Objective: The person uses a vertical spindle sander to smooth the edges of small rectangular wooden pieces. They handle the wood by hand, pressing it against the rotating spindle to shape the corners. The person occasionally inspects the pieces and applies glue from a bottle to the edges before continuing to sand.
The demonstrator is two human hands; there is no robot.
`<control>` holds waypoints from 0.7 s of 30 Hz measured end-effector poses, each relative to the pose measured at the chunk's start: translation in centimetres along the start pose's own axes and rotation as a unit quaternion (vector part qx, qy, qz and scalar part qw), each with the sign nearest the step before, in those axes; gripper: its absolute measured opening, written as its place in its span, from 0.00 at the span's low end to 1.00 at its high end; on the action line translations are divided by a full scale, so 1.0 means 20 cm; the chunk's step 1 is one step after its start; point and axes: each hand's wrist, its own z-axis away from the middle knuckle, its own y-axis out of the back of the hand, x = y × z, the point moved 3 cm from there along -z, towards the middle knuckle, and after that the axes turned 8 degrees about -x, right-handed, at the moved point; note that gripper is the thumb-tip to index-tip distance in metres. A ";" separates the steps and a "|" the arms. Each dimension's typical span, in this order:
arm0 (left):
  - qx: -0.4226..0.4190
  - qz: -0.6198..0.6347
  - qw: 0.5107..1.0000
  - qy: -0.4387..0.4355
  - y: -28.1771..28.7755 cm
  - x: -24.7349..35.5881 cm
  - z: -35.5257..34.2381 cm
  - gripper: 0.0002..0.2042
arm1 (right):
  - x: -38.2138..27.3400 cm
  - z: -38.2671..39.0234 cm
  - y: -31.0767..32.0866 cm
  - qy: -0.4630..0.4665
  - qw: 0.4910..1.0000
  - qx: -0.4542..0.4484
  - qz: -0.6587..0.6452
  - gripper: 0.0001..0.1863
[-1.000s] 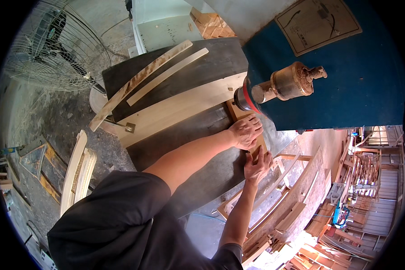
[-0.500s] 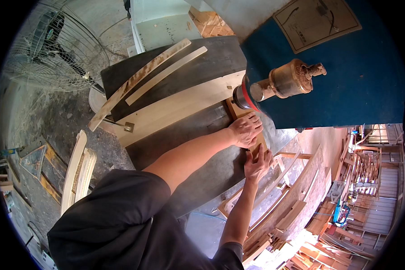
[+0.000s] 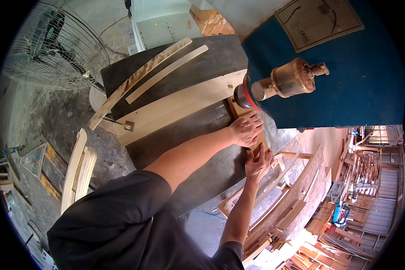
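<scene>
A narrow brown board [image 3: 235, 109] lies on a dark metal worktable [image 3: 191, 184], its far end under a round black-and-red machine head [image 3: 246, 96]. My left hand [image 3: 247, 129] grips the board partway along, fingers curled over it. Lower down, my right hand [image 3: 258, 163] grips the near end with thumb and fingers. A long pale board [image 3: 175, 102] with a small metal bracket crosses the table behind them. Two thin curved wood strips, one mottled [image 3: 139, 76] and one plain [image 3: 164, 72], rest on the table's far part.
A blue machine body [image 3: 337, 108] with a dusty metal cylinder [image 3: 288, 78] rises at right. A wire-cage fan [image 3: 54, 40] stands upper left. Curved pieces [image 3: 72, 173] lean at lower left. Long boards [image 3: 291, 216], frames and stacked timber [image 3: 364, 175] fill the right side.
</scene>
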 end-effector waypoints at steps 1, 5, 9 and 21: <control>0.001 -0.001 1.000 0.000 0.00 0.00 0.00 0.21 | 0.00 0.00 0.00 0.001 1.000 0.002 -0.001 0.33; 0.001 0.000 1.000 0.000 -0.01 0.00 0.00 0.22 | 0.00 0.00 0.00 0.001 1.000 0.004 -0.003 0.33; -0.011 -0.001 1.000 0.002 -0.01 0.00 -0.01 0.22 | 0.00 -0.01 0.00 0.005 1.000 0.002 -0.003 0.33; -0.004 -0.002 1.000 0.001 -0.03 0.00 -0.01 0.22 | 0.00 -0.01 0.00 -0.005 1.000 -0.006 -0.003 0.34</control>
